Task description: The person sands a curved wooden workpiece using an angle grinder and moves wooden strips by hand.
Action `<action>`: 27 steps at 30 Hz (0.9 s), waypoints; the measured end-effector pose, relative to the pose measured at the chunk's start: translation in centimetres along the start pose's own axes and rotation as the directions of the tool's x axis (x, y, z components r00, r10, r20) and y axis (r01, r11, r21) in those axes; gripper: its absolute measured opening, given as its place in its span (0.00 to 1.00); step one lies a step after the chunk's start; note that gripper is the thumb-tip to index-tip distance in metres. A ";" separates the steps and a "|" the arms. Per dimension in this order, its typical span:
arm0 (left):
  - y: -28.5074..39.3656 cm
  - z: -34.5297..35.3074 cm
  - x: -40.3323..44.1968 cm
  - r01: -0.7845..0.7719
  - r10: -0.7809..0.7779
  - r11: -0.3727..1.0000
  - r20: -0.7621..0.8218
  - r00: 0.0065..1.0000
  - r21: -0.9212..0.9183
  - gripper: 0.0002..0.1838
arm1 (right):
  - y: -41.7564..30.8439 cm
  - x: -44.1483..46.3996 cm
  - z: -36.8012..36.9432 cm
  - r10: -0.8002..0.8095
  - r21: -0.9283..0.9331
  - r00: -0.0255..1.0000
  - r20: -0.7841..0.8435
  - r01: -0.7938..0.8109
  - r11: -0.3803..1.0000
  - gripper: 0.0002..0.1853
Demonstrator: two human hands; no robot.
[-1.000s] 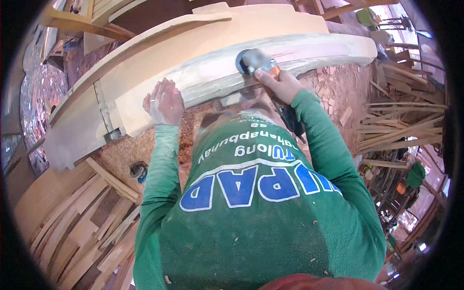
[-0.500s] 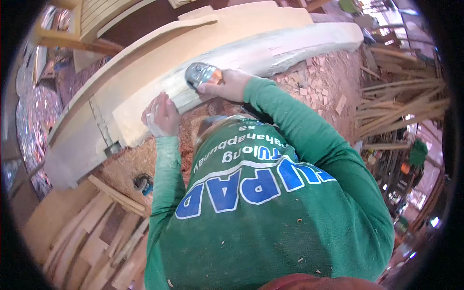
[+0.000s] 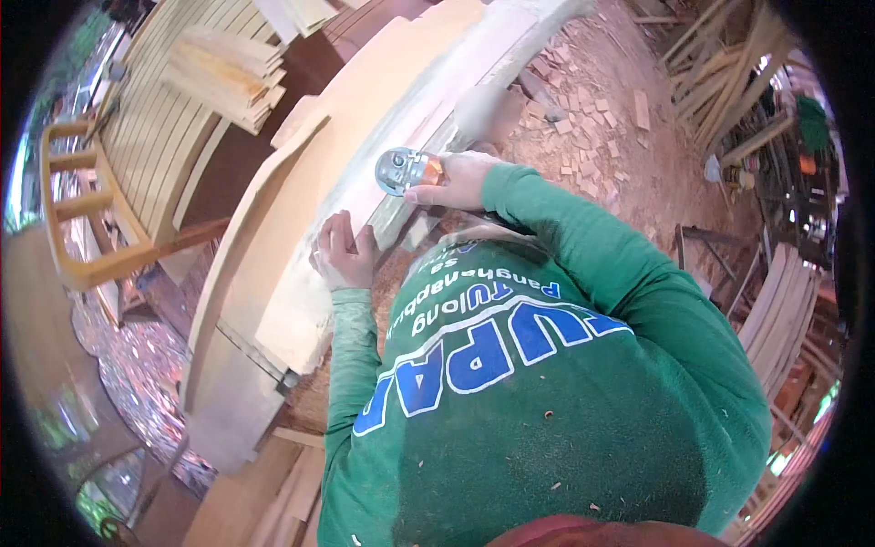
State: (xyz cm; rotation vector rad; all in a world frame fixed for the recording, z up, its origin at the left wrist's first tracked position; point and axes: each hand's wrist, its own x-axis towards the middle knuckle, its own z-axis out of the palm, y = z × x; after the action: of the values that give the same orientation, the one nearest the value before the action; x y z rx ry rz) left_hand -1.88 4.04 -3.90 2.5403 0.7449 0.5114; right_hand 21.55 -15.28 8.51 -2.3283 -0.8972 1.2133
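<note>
My right hand is wrapped around an angle grinder with a metal head and an orange body. The grinder's head lies over the pale, dusty edge of a long curved wooden piece; its underside and disc are hidden. To the left, my left hand rests on the same wood with its fingers apart and holds nothing. White dust coats its fingers. A dark seam crosses the wood below the left hand.
Small wood chips cover the ground to the right. Slatted wooden furniture stands at the upper left, with loose boards on it. Long strips of wood are stacked at the right; planks lie at the lower left.
My view has turned, so the wooden piece now runs more steeply across it. Both hands appear a little lower and farther right. The grinder stays in my right hand.
</note>
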 end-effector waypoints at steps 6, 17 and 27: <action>4.3 2.4 4.8 -0.057 0.048 0.994 0.090 0.995 0.096 0.30 | 4.7 -0.8 -5.7 0.073 0.137 0.988 -0.135 -0.054 0.989 0.48; 11.8 8.1 11.6 0.011 -0.021 0.994 0.099 0.995 0.107 0.33 | 18.6 2.7 -17.3 0.194 0.271 0.934 -0.301 -0.111 0.956 0.54; 15.3 10.1 13.8 0.033 -0.049 0.977 0.069 0.996 0.212 0.33 | 28.2 5.6 -26.7 0.308 0.273 0.865 -0.395 -0.210 0.939 0.59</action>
State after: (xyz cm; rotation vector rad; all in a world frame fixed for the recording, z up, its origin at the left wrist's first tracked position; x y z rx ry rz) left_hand 19.91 -2.63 -1.52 2.7155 0.8633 0.3379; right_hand 56.38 -32.78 4.03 -2.4392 -0.2824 0.7768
